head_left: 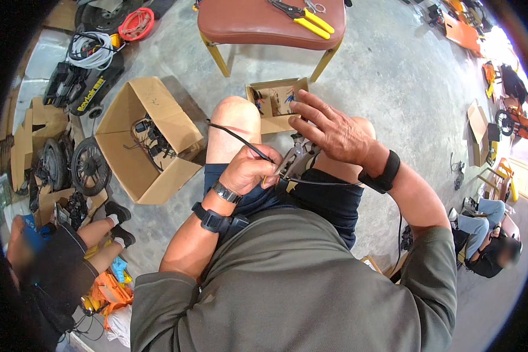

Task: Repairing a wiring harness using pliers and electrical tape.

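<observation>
My left hand (251, 168) is closed on a black cable (227, 131) and a silver metal lever-like part (294, 154), just above my lap between my knees. A small yellow piece shows under its fingertips, too small to name. My right hand (334, 135) is raised over the metal part with its fingers stretched out and apart; its thumb is hidden. The cable runs from the upper left through my left hand and on to the right.
A maroon stool (234, 23) carries yellow-handled tools (314, 26). An open small box (264, 123) lies beyond my knees, a larger carton (123, 170) with dark parts at left. Wheels (90, 165) and clutter line the left. Two other people (56, 276) (481, 240) sit at either side.
</observation>
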`<state>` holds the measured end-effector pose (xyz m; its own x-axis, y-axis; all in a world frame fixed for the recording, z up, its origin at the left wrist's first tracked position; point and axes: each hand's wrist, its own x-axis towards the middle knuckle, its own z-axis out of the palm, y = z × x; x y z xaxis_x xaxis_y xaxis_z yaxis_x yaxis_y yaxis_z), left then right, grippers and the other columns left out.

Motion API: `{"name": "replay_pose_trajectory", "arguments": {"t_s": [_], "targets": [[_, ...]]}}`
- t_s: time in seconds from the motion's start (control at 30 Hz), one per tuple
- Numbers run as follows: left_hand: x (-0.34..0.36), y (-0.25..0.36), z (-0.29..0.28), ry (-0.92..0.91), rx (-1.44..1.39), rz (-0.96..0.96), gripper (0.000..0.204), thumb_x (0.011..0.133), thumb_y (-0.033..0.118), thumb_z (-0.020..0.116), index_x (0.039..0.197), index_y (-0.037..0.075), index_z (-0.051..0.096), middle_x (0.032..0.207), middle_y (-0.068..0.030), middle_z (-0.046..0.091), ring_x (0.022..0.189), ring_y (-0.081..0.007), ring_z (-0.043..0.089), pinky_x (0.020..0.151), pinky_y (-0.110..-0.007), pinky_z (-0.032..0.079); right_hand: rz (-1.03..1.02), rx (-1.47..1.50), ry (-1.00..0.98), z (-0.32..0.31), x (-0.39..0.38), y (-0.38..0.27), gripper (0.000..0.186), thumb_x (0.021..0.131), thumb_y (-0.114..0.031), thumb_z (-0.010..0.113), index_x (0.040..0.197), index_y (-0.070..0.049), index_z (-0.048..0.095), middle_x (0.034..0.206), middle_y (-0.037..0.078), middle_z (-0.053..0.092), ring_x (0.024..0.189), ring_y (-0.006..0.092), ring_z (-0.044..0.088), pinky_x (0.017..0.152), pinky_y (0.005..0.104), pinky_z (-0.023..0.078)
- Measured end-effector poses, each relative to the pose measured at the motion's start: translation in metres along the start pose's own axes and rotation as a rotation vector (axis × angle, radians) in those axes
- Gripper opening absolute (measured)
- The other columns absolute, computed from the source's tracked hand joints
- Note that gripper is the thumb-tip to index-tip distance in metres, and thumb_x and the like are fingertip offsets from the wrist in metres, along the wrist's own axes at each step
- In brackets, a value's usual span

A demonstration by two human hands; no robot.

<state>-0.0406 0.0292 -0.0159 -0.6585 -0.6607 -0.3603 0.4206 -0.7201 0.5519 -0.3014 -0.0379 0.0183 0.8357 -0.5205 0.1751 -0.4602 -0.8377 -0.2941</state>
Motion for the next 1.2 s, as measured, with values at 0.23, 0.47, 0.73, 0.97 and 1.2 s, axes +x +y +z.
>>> {"name": "replay_pose_trajectory", "arguments": {"t_s": [0.23,0.47,0.73,0.97,1.2], "targets": [[0.0,-0.001,0.0,-0.016,-0.042,0.002,0.013,0.08,0.003,0.061,0.09,-0.005,0.063,0.066,-0.0105,0.059,0.052,-0.0162,0.052,0.048,-0.028,0.041,-0.004,-0.099,0.093,0.006,0.001,-0.003,0.044,0.085,-0.012,0.057,0.128,-0.006,0.047,0.133,0.015,0.047,0.135,0.0374,0.042,0.106,0.0431,0.047],[0.001,-0.002,0.0,-0.01,-0.025,-0.017,0.014,0.081,0.007,0.063,0.09,-0.004,0.063,0.067,-0.0092,0.059,0.054,-0.0165,0.054,0.049,-0.028,0.042,-0.008,-0.092,0.103,0.005,0.0,-0.005,0.041,0.084,-0.014,0.058,0.124,-0.007,0.049,0.119,0.011,0.054,0.117,0.0316,0.053,0.097,0.0404,0.05],[0.001,-0.007,-0.003,0.003,0.01,0.031,0.02,0.084,0.013,0.068,0.094,-0.004,0.064,0.069,-0.0083,0.061,0.055,-0.016,0.057,0.05,-0.026,0.044,0.081,0.006,-0.107,-0.006,-0.009,-0.006,0.026,0.081,-0.008,0.059,0.107,-0.007,0.055,0.101,0.007,0.061,0.093,0.0259,0.06,0.076,0.0396,0.051],[0.003,-0.005,-0.004,0.156,0.136,0.14,0.016,0.084,0.001,0.067,0.099,-0.004,0.064,0.068,-0.009,0.063,0.055,-0.0164,0.058,0.051,-0.028,0.046,0.394,0.09,-0.515,-0.045,0.0,-0.036,0.018,0.085,-0.017,0.058,0.096,-0.003,0.059,0.086,0.015,0.069,0.079,0.0356,0.07,0.072,0.0462,0.054],[0.002,-0.004,-0.001,0.068,-0.006,0.089,0.014,0.086,0.003,0.067,0.097,-0.004,0.064,0.066,-0.011,0.062,0.053,-0.0199,0.056,0.052,-0.031,0.045,0.388,0.179,-0.285,-0.026,-0.007,-0.014,0.025,0.086,-0.012,0.06,0.111,-0.006,0.06,0.11,0.014,0.066,0.108,0.0337,0.064,0.083,0.0441,0.054]]}}
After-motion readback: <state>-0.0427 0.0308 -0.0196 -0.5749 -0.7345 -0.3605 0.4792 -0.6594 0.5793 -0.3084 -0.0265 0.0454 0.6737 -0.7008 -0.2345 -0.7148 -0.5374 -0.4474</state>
